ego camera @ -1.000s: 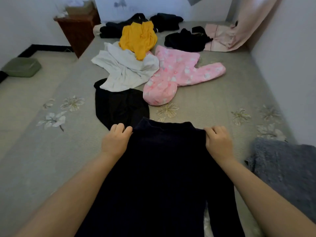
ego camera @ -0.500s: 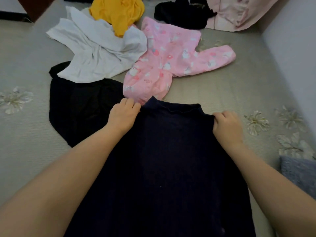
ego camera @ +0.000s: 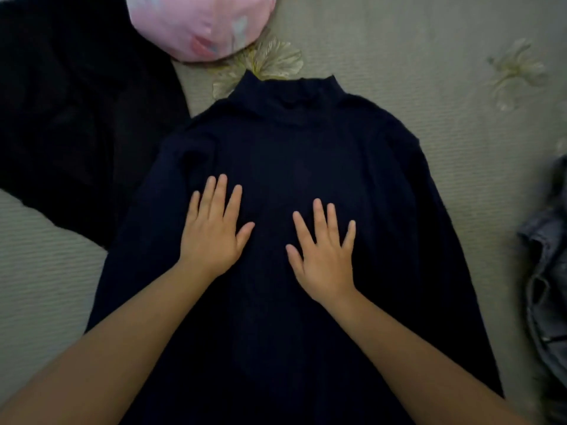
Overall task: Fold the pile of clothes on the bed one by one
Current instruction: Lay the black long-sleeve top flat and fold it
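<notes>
A dark navy high-neck top (ego camera: pixel 294 142) lies spread flat on the bed, collar pointing away from me. My left hand (ego camera: pixel 213 233) rests palm down on its chest with fingers straight and spread. My right hand (ego camera: pixel 325 253) lies flat beside it, a little lower, fingers also spread. Neither hand grips the fabric. The lower hem of the top is out of view below my forearms.
A black garment (ego camera: pixel 76 124) lies at the left, partly under the navy top's side. The end of a pink printed garment (ego camera: pixel 199 23) shows at the top. A grey denim piece (ego camera: pixel 549 271) sits at the right edge. The grey flowered bedcover (ego camera: pixel 429 72) surrounds them.
My hands let go of the top's shoulders and came down flat onto its chest. The view tilted downward and closer, so the far clothes left the frame.
</notes>
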The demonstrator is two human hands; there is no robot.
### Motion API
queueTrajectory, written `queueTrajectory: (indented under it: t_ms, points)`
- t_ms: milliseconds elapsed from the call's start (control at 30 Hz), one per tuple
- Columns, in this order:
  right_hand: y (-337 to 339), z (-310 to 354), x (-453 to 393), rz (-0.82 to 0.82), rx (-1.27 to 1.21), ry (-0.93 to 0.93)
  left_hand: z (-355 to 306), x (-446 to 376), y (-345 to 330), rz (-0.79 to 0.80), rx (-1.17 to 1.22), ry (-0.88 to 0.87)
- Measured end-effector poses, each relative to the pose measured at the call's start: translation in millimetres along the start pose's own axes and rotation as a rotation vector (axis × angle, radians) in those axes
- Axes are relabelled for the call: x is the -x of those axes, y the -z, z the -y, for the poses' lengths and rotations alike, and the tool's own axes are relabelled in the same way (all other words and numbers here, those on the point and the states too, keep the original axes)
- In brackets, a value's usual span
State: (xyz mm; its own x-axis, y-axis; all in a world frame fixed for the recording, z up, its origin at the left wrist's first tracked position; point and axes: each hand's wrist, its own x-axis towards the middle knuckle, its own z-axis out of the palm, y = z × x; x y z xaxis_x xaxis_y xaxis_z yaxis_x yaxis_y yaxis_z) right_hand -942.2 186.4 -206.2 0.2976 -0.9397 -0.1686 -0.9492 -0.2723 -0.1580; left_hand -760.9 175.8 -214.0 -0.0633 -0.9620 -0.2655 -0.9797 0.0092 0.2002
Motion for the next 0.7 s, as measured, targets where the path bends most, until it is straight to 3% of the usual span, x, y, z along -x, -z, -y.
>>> queueTrajectory:
  t_ms: [300, 500, 567, 700]
  points:
    - [-5.8, 2.4, 0.2, 0.025, -0.058, -0.066, 2.4, 0.0, 5.3, 0.091, 0.037, 0.01]
    - [-12.3, 1.0, -0.6, 0.132, -0.033, -0.092, 25.7, 47.0, 27.2, -0.04, 0.14, -0.115]
    - [-13.2, 0.8, 0.0, 0.14, -0.009, -0.104, 38.6, 74.9, 27.0, -0.037, 0.143, -0.069]
    - [-11.3, 2.2, 2.1, 0.131, 0.013, -0.103, 66.9, 140.4, 18.7, 0.091, 0.155, 0.226]
